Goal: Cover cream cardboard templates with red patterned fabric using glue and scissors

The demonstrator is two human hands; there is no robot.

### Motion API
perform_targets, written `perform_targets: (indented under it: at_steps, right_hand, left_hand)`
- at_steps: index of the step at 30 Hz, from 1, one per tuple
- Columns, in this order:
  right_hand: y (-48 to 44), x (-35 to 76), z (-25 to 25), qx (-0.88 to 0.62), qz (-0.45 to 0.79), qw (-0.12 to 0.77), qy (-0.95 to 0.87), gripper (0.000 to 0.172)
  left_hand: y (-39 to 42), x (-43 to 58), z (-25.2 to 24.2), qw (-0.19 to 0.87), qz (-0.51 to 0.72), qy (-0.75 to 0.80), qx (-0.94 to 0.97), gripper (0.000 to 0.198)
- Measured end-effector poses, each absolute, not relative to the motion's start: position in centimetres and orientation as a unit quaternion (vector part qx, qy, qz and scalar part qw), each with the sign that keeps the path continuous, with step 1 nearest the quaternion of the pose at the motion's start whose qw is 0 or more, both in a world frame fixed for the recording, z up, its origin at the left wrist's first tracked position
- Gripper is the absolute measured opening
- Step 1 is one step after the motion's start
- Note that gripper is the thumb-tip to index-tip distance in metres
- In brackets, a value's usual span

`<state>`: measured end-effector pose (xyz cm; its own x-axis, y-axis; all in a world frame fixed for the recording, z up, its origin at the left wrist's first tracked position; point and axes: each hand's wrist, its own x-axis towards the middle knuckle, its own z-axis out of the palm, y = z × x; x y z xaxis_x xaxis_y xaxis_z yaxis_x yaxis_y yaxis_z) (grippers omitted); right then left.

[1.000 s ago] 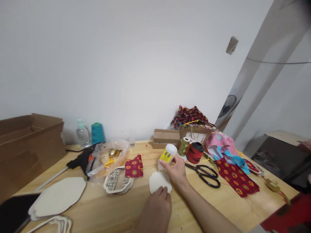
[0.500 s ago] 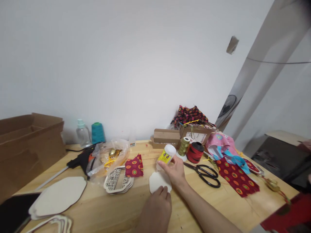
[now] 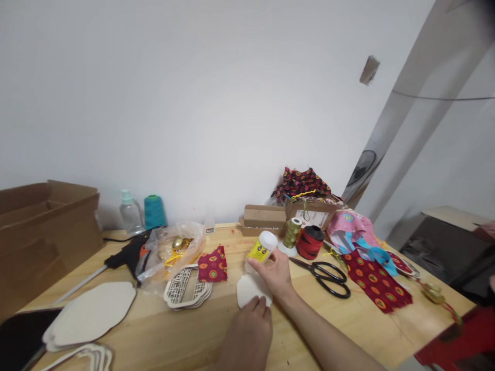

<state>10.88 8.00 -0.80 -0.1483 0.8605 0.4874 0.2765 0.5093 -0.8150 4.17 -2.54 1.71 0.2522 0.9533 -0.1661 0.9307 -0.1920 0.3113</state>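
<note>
My right hand [image 3: 279, 273] is wrapped round a white glue bottle [image 3: 260, 251] with a yellow label. The bottle is tilted, its broad white end up and its lower end near the far edge of a small cream scalloped panel [image 3: 251, 289]; whether they touch I cannot tell. My left hand [image 3: 252, 327] has its fingertips pressed together on the near edge of this panel, holding it on the table. Left of the hands, a square of dark red patterned cloth [image 3: 213, 265] lies partly over a stack of cream lattice frames [image 3: 181, 288].
Black-handled scissors [image 3: 328, 278], a green thread spool [image 3: 293, 233] and a red-black spool [image 3: 310, 242] stand or lie to the right. On the left are larger cream panels [image 3: 93, 314], a glue gun [image 3: 129, 255], a plastic bag [image 3: 170, 257] and a cardboard box [image 3: 58, 232].
My right hand has shifted the glue bottle slightly left over the panel. My left hand stays on the panel's near edge.
</note>
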Motion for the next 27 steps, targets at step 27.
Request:
perform_targets:
  at_steps: [27]
  right_hand:
    - [8.8,11.2,-0.8,-0.393,0.370,0.546,-0.640,0.026]
  left_hand:
    - [-2.6,4.5,0.5,0.156,0.046,0.625,0.763,0.041]
